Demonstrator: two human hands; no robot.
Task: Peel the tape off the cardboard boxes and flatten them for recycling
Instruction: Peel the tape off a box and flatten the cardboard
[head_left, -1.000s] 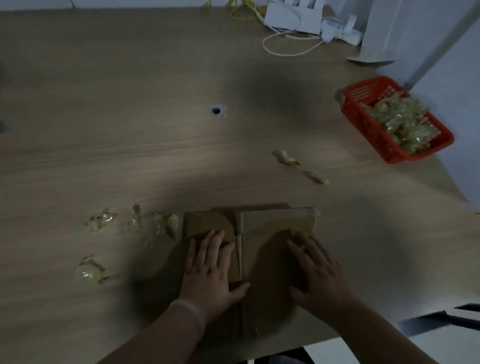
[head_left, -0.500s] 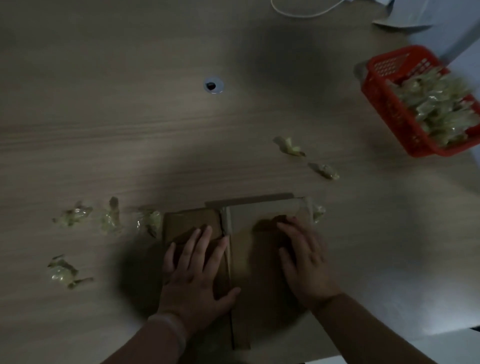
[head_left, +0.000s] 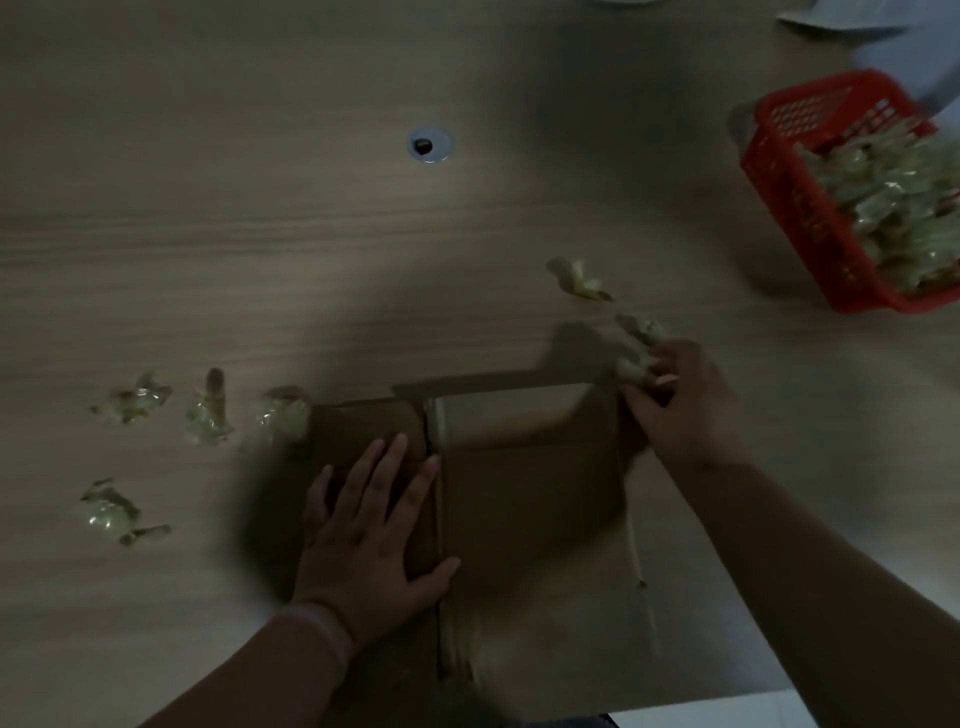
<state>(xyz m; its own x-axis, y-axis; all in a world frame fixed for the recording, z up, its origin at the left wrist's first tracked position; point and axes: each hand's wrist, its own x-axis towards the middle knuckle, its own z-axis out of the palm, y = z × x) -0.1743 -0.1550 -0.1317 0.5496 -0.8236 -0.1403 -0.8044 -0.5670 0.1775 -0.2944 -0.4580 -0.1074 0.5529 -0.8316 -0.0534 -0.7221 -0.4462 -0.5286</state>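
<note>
A flattened brown cardboard box (head_left: 524, 499) lies on the wooden table at the near edge. My left hand (head_left: 371, 530) presses flat on its left panel, fingers spread and straight. My right hand (head_left: 675, 395) is at the box's far right corner, its fingers curled round a crumpled wad of tape (head_left: 636, 364). A second tape wad (head_left: 641, 327) lies just beyond that hand, and a third (head_left: 579, 278) sits further back.
A red plastic basket (head_left: 810, 218) full of crumpled tape stands at the right edge. Several tape wads (head_left: 208, 410) lie left of the box, and one more (head_left: 111, 512) nearer me. A round cable hole (head_left: 428, 145) sits mid-table.
My right hand left the box's right panel and moved to the far right corner, where it now grips a tape wad. The left hand stays pressed on the left panel.
</note>
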